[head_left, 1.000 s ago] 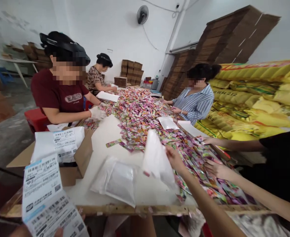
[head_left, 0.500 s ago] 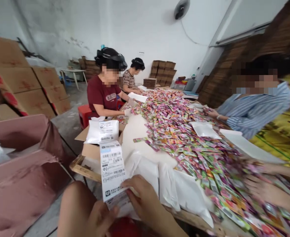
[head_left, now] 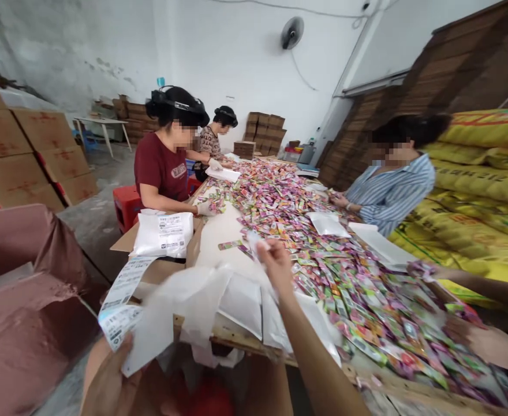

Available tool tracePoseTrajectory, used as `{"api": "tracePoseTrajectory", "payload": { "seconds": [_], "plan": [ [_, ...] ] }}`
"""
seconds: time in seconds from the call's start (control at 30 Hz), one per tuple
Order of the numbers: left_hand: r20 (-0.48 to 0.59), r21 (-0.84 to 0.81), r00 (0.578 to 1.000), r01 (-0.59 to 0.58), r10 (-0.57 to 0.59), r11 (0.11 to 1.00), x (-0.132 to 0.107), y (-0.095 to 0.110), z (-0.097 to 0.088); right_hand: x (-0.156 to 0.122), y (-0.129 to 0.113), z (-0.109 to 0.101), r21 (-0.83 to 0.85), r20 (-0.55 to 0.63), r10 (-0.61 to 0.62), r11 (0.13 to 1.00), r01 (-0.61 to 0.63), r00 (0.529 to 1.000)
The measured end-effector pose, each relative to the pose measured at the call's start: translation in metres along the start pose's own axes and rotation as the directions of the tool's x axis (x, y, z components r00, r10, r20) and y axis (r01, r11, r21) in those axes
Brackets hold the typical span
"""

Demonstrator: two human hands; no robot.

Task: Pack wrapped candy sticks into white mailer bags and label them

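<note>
My left hand (head_left: pixel 107 384) sits low at the bottom left, closed on a strip of printed shipping labels (head_left: pixel 122 297) and the edge of a white mailer bag (head_left: pixel 171 315) that is blurred by motion. My right hand (head_left: pixel 275 266) is lifted over the near end of the table, fingers pinched on a small white piece (head_left: pixel 254 240) that I cannot make out clearly. More white mailer bags (head_left: pixel 241 300) lie at the table's near edge (head_left: pixel 236 341). A wide heap of colourful sachets (head_left: pixel 323 254) covers the table beyond my right hand.
An open cardboard box (head_left: pixel 159 268) holding a labelled white parcel (head_left: pixel 164 234) stands at the left. Across the table sit a person in a maroon shirt (head_left: pixel 161 170) and one in stripes (head_left: pixel 392 193). Another person's hands (head_left: pixel 483 341) work at the right. Yellow sacks (head_left: pixel 483 190) and stacked cartons (head_left: pixel 24 156) flank the table.
My right hand has left the label strip and risen over the table with a small white piece. My left hand has swung the labels and a bag to the left. The view has shifted.
</note>
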State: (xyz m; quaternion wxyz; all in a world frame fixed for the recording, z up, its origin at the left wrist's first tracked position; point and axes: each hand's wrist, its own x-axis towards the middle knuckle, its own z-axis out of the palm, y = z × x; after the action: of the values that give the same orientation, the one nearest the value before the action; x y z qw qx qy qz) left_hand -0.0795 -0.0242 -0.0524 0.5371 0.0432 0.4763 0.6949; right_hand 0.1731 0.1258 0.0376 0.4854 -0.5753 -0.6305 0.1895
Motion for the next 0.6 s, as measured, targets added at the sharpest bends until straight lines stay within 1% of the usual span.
{"api": "tracePoseTrajectory", "payload": {
  "seconds": [0.07,0.1,0.13,0.17,0.2,0.23,0.27,0.3,0.33,0.37,0.4,0.43,0.47,0.5,0.57,0.6],
  "plan": [
    [0.027,0.076,1.0,-0.004,0.002,0.997,0.005,-0.005,-0.008,0.01,0.033,0.029,-0.137,0.06,0.077,0.988,-0.068,0.995],
    [0.022,0.127,1.0,-0.014,0.011,0.992,0.007,-0.007,-0.011,0.009,0.047,0.042,-0.177,0.073,0.096,0.981,-0.082,0.993],
    [0.006,0.179,1.0,-0.018,0.018,0.984,0.01,-0.008,-0.015,0.004,0.06,0.053,-0.205,0.062,0.092,0.976,-0.077,0.994],
    [-0.011,0.224,1.0,-0.016,0.019,0.974,0.012,-0.009,-0.018,-0.002,0.07,0.062,-0.253,0.056,0.071,0.966,-0.054,0.996],
    [-0.025,0.258,1.0,-0.008,0.015,0.966,0.014,-0.008,-0.022,-0.01,0.078,0.067,-0.313,0.077,0.029,0.95,-0.003,0.997],
    [-0.038,0.284,0.999,0.003,0.009,0.959,0.015,-0.007,-0.025,-0.017,0.084,0.071,-0.374,0.139,-0.027,0.924,0.077,0.99],
    [-0.04,0.298,0.999,0.023,-0.012,0.954,0.016,-0.004,-0.028,-0.022,0.089,0.072,-0.431,0.244,-0.073,0.885,0.176,0.967],
    [-0.027,0.302,0.999,0.048,-0.042,0.952,0.015,-0.001,-0.029,-0.026,0.092,0.073,-0.473,0.371,-0.091,0.838,0.272,0.924],
    [-0.007,0.299,0.997,0.074,-0.075,0.951,0.014,0.002,-0.03,-0.027,0.094,0.074,-0.494,0.486,-0.075,0.798,0.345,0.871],
    [0.011,0.286,0.994,0.103,-0.111,0.953,0.012,0.005,-0.029,-0.025,0.096,0.075,-0.503,0.566,-0.039,0.775,0.383,0.823],
    [0.023,0.267,0.989,0.138,-0.149,0.954,0.009,0.008,-0.026,-0.021,0.097,0.076,-0.513,0.611,0.002,0.762,0.394,0.791],
    [0.033,0.246,0.985,0.157,-0.17,0.956,0.005,0.009,-0.023,-0.014,0.097,0.077,-0.521,0.634,0.032,0.757,0.395,0.773],
    [0.037,0.225,0.986,0.152,-0.164,0.962,0.001,0.01,-0.02,-0.006,0.096,0.078,-0.518,0.655,0.054,0.758,0.396,0.754],
    [0.039,0.208,0.99,0.126,-0.137,0.97,-0.004,0.011,-0.016,0.002,0.094,0.078,-0.505,0.686,0.079,0.767,0.396,0.723],
    [0.062,0.155,0.996,0.053,-0.063,0.986,-0.015,0.009,-0.009,0.014,0.082,0.076,-0.49,0.755,0.175,0.791,0.366,0.632],
    [0.081,0.123,0.997,0.006,-0.016,0.992,-0.02,0.007,-0.006,0.017,0.072,0.073,-0.495,0.759,0.218,0.805,0.327,0.613]
  ]
}}
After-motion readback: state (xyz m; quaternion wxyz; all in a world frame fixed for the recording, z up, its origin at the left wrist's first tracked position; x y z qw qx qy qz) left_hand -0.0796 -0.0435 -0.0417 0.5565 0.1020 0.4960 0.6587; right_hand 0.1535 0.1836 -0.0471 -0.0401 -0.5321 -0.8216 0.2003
